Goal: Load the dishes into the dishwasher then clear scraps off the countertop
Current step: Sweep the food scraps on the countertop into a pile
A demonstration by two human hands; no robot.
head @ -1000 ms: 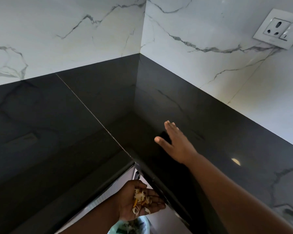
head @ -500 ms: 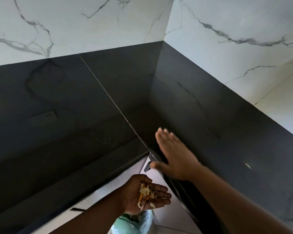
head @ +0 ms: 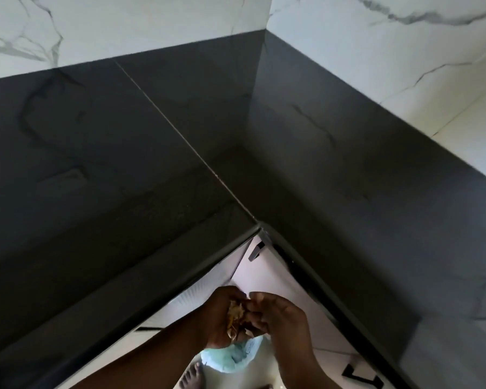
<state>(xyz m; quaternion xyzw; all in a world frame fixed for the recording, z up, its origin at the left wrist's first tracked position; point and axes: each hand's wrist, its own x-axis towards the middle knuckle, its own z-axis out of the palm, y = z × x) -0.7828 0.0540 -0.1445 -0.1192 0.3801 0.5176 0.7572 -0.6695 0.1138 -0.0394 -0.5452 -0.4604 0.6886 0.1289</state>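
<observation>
My left hand [head: 218, 318] is cupped below the countertop's inner corner and holds a small heap of pale yellow scraps [head: 236, 318]. My right hand [head: 278, 315] has come down against it, its fingertips touching the scraps in the left palm. Both hands hover over a bin lined with a light blue bag [head: 230, 356] on the floor. The black L-shaped countertop [head: 124, 164] fills the middle of the view, with no scraps showing on it. No dishes or dishwasher are in sight.
White marble-veined walls [head: 376, 66] rise behind the counter. White cabinet fronts with a dark handle [head: 256, 251] sit under the counter edge. My bare foot [head: 191, 376] stands on the pale floor beside the bin.
My right hand left the countertop, swept toward the edge and dropped to meet the left hand. The view tilted further down.
</observation>
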